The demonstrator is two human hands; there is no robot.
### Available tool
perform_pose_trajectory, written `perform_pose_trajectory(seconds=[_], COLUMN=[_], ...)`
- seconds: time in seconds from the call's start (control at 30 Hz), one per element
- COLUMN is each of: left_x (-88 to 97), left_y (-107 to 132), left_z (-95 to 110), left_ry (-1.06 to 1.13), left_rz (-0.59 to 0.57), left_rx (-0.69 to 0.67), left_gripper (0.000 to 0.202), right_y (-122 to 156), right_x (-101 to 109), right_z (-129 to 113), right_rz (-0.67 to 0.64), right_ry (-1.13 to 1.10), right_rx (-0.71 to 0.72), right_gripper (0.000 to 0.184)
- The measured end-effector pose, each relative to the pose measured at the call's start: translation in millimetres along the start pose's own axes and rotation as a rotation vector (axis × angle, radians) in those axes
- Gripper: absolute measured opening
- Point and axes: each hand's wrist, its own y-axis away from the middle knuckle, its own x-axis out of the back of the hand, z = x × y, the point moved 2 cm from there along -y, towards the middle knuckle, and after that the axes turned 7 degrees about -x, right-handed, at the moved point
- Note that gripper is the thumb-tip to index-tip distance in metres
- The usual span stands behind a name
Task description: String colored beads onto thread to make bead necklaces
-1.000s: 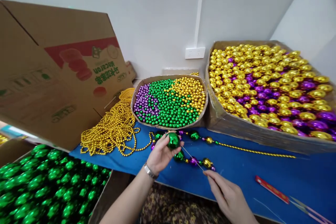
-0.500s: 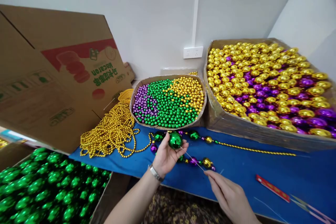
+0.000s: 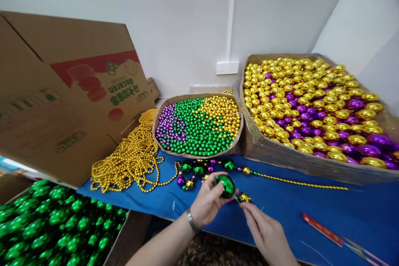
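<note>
My left hand, with a metal band at the wrist, is closed around a large shiny green bead. Close on its right, my right hand pinches a thin, straight, thread-like strand; whether it is thread or a needle I cannot tell. A gold bead shows just above the right fingertips. Behind the hands, a strand of green, purple and gold beads lies on the blue cloth. A twisted gold bead string extends from it to the right.
A shallow box holds small purple, green and gold beads. The big box at right has larger gold and purple ones. Gold bead chains are heaped at left, by a carton. Green beads fill a lower-left box. Scissors lie lower right.
My left hand has moved right and slightly down with the green bead, towards my right hand. The length of strand showing between bead and right fingers is now much shorter.
</note>
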Motion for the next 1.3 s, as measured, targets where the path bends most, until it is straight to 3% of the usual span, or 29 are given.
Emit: perform_pose_trajectory(seconds=[0.1,0.17,0.27,0.37,0.47,0.63,0.8,0.87,0.97,1.03,1.3], left_x=[-0.7,-0.2,-1.1,-5.1,-8.6,-11.8,-15.3,-16.8,-18.9,-21.6,-30.3], left_y=[-12,-33,-86,-146,-190,-210,-179,-156,-122,-106,-90], left_z=[12,29,55,65,60,52,47,41,32,27,21], left_ry=[-0.223,-0.475,-1.018,-1.591,-1.742,-1.679,-1.453,-1.163,-0.509,-0.265,-0.165], left_rz=[-0.061,-0.054,-0.024,-0.091,-0.16,-0.162,-0.123,-0.137,-0.113,-0.086,-0.068], left_rx=[-0.048,-0.186,-0.43,-0.492,-0.461,-0.444,-0.423,-0.342,-0.133,-0.031,0.019], left_gripper=[0.048,0.043,0.03,0.026,0.023,0.02,0.019,0.024,0.027,0.026,0.026], right_y=[-2,-3,-4,-5,-6,-6,-6,-7,-7,-7,-4], right_x=[5,10,18,23,26,31,37,40,43,43,43], right_z=[5,9,17,21,23,28,31,30,30,29,32], right_rz=[0.045,0.084,0.141,0.166,0.183,0.227,0.238,0.239,0.239,0.24,0.272], right_ry=[0.005,0.024,0.068,0.09,0.09,0.1,0.092,0.091,0.092,0.098,0.143], right_rx=[-0.02,-0.035,-0.045,-0.05,-0.043,-0.027,-0.072,-0.092,-0.117,-0.122,-0.084], right_gripper=[0.025,0.023,0.022,0.021,0.021,0.022,0.021,0.022,0.023,0.023,0.024])
